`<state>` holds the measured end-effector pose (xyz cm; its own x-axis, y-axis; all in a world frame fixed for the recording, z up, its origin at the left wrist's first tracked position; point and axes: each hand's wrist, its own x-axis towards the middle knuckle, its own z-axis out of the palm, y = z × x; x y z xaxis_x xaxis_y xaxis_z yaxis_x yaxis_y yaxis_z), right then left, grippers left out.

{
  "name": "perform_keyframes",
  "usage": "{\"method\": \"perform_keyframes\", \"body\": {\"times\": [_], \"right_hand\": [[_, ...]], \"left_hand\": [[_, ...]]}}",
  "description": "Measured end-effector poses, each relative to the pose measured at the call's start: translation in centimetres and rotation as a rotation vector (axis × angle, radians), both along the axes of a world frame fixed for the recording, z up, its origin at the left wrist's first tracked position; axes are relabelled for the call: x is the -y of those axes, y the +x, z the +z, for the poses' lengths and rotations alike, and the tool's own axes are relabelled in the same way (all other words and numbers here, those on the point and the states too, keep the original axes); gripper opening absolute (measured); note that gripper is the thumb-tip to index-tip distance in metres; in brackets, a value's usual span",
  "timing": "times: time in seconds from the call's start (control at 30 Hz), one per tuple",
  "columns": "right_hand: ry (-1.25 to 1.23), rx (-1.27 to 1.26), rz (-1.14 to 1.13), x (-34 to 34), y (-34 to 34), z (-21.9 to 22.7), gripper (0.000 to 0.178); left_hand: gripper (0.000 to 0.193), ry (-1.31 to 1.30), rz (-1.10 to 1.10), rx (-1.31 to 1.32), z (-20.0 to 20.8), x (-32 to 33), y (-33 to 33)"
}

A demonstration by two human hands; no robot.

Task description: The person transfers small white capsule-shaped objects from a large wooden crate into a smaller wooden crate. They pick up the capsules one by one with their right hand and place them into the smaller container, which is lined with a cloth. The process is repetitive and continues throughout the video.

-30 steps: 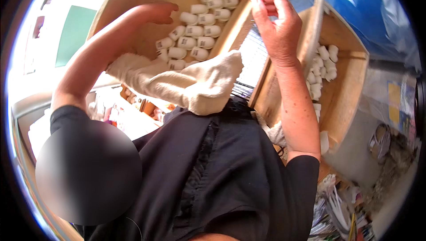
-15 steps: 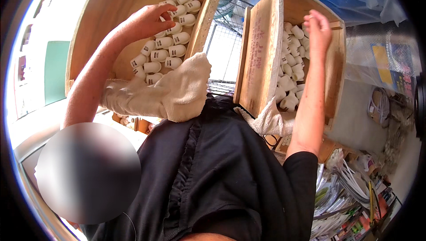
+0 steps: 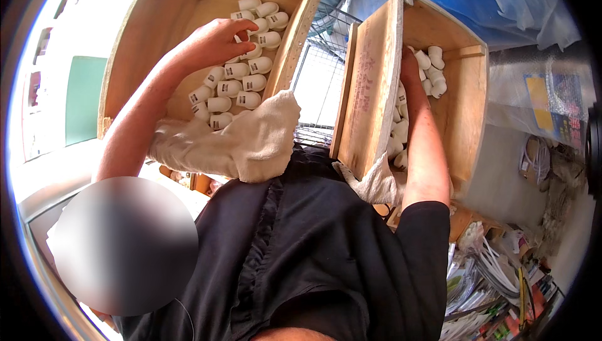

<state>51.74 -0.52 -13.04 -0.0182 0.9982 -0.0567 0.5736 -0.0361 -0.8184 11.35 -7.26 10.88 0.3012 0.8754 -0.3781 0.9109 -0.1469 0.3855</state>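
1. Left box (image 3: 153,27): white pieces (image 3: 254,82) are laid in close, slanting rows on its floor; if one is nudged, its neighbours could be pushed askew.
2. Left hand (image 3: 226,38): it is held over the far rows, half open, thumb and finger parted, with no piece seen gripped. A row could be knocked if the hand is lowered carelessly.
3. Left cloth (image 3: 260,146): it is draped over the near edge, and could be dragged onto the nearest pieces if caught by the arm.
4. Mesh (image 3: 320,93): a piece carried over it in a weak hold could be dropped between the boxes.
5. Right box (image 3: 367,90): the right cloth (image 3: 373,184) is bunched at its near corner and could be pulled in by the arm.
6. Right hand (image 3: 409,65): it is sunk beside the wall; its fingers are hidden, so whether anything is gripped cannot be told. Loose pieces (image 3: 437,58) around it could be scattered by a blind grab.
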Motion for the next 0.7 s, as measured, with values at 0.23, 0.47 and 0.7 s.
{"method": "perform_keyframes", "body": {"times": [0.23, 0.47, 0.7], "right_hand": [[0.022, -0.037, -0.064, -1.6, 0.5, -2.7, 0.038], [-0.189, -0.594, -0.149, -2.7, 4.7, -6.2, 0.036], [-0.059, -0.234, -0.034, -0.8, 1.7, 0.2, 0.033]], "left_hand": [[0.037, 0.093, -0.020, 0.020, -0.2, -0.5, -0.2], [0.037, 0.152, -0.038, 0.033, 0.0, -0.9, -0.1], [0.039, 0.167, -0.001, 0.053, -0.4, -0.3, -0.4]]}}
